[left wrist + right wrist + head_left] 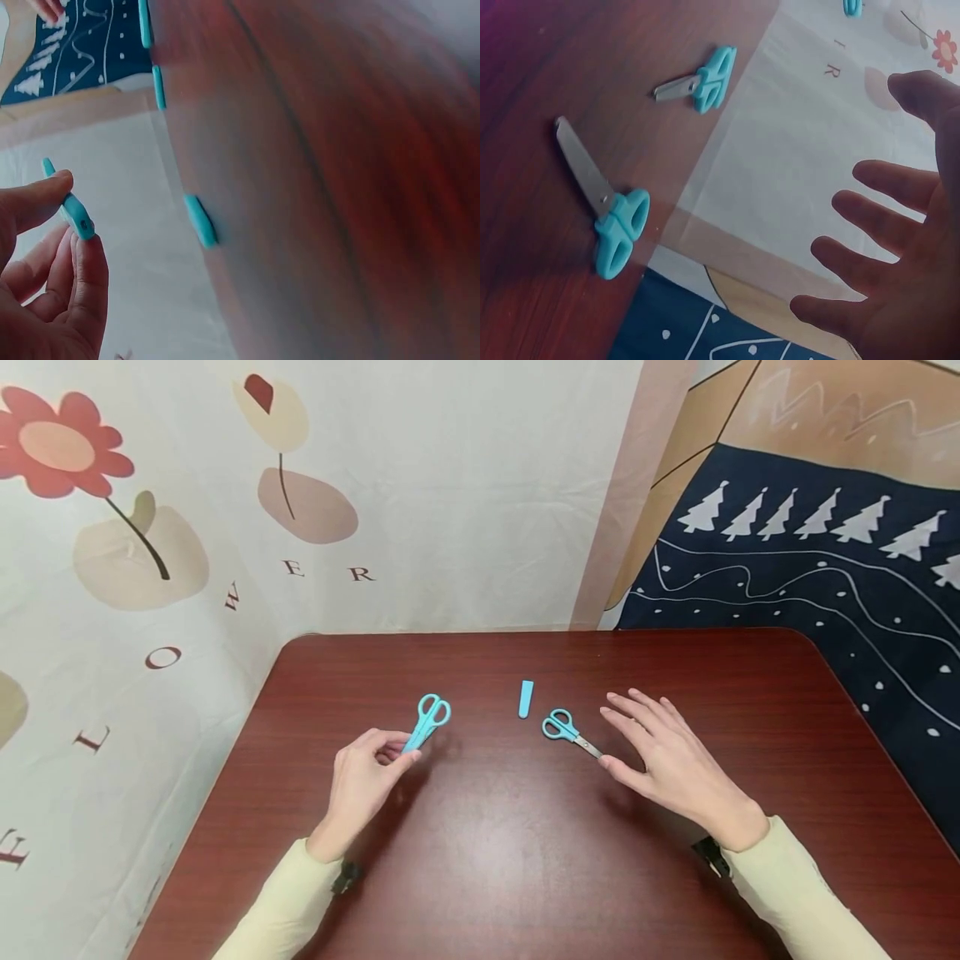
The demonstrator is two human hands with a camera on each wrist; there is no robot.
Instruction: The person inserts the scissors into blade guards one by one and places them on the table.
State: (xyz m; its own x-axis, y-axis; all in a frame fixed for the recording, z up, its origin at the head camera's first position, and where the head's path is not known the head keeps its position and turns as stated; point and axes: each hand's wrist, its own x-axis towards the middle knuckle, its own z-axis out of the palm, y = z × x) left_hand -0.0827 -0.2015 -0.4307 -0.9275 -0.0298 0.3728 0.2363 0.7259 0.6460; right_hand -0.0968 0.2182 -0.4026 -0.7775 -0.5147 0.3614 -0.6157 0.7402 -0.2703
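Observation:
Teal-handled scissors (432, 713) are pinched low down between the thumb and fingers of the left hand (363, 785), handles pointing up; a teal cover hides their blades. The left wrist view has them edge-on (79, 217) in the left hand (60, 292). A loose teal cover (526, 699) lies on the table. Right of it rest scissors (560, 725) with bare blades, tips beside the thumb of the right hand (675, 768). That hand (900, 240) is spread and holds nothing. Two bare-bladed pairs, one near (616, 229) and one farther (715, 79), show in the right wrist view.
The brown table (487, 860) has rounded back corners. Behind it hangs a pale cloth (465, 510) with flowers and letters, and at the right a dark blue cloth (787, 577) with white trees.

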